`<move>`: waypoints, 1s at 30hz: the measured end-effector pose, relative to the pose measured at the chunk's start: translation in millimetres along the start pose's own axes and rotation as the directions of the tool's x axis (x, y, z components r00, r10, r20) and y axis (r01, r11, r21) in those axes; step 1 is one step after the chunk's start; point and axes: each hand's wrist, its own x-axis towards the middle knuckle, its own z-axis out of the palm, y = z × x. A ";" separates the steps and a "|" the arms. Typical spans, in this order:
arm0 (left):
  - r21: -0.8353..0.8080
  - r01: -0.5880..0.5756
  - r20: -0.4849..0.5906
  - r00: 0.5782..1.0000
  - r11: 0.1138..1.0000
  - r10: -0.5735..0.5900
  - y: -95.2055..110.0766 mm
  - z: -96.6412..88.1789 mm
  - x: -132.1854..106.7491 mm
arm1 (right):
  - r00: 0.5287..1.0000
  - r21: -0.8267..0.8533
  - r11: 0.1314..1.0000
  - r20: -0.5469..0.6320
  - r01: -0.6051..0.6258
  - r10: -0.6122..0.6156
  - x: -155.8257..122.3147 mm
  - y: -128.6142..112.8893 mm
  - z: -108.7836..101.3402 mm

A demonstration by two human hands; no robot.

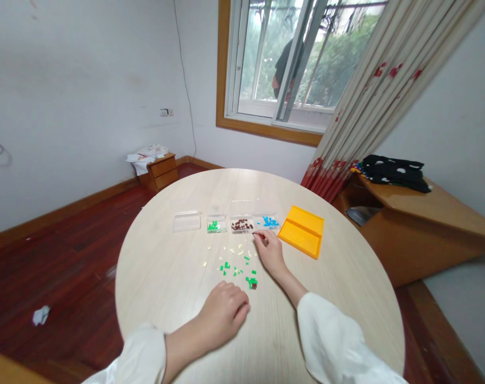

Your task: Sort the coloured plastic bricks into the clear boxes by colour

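My right hand reaches to the front of a clear box of small brown bricks. Its thumb and forefinger pinch a tiny dark piece, which looks like one of the brown bricks. On the table in front of me rests my left hand, its fingers curled in and partly hidden; nothing shows in them. Just beyond it lies a small cluster of joined green bricks with a brown brick at its near end. Loose green pieces and cream-coloured pieces are scattered between the hands and boxes.
Blue bricks fill part of another clear box, green bricks a third. Left of these stands a clear box with no bricks visible. An open yellow case lies at the right. Everything sits on a round wooden table.
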 end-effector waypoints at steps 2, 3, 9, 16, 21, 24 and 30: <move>0.006 0.010 0.007 1.000 1.000 -0.010 2.6 0.8 -3.1 | 0.998 -0.044 0.998 -0.041 0.054 -0.056 18.4 5.6 15.5; 0.010 0.016 0.011 1.000 1.000 -0.016 3.1 0.7 -3.8 | 0.996 -0.068 0.996 -0.058 0.065 -0.069 26.2 7.9 22.7; 0.044 0.044 0.020 0.999 0.998 -0.045 0.5 -0.5 -2.4 | 0.993 -0.069 0.996 -0.108 0.049 -0.056 44.0 16.1 44.8; 0.054 0.019 -0.084 0.996 0.998 -0.014 -4.7 6.3 5.0 | 0.980 0.016 0.999 -0.192 -0.040 0.042 36.3 22.7 37.2; 0.065 -0.008 -0.170 0.985 0.998 0.019 -5.4 9.0 14.4 | 0.974 0.131 0.984 -0.178 -0.118 0.141 16.2 14.9 20.4; 0.114 -0.031 -0.153 0.987 0.993 0.049 -4.6 10.5 24.0 | 0.976 0.177 0.973 -0.134 -0.150 0.174 -4.6 6.5 1.3; 0.215 -0.104 -0.118 0.984 0.971 0.132 -4.1 13.4 38.7 | 0.972 0.167 0.964 -0.080 -0.207 0.222 -50.0 -15.1 -43.9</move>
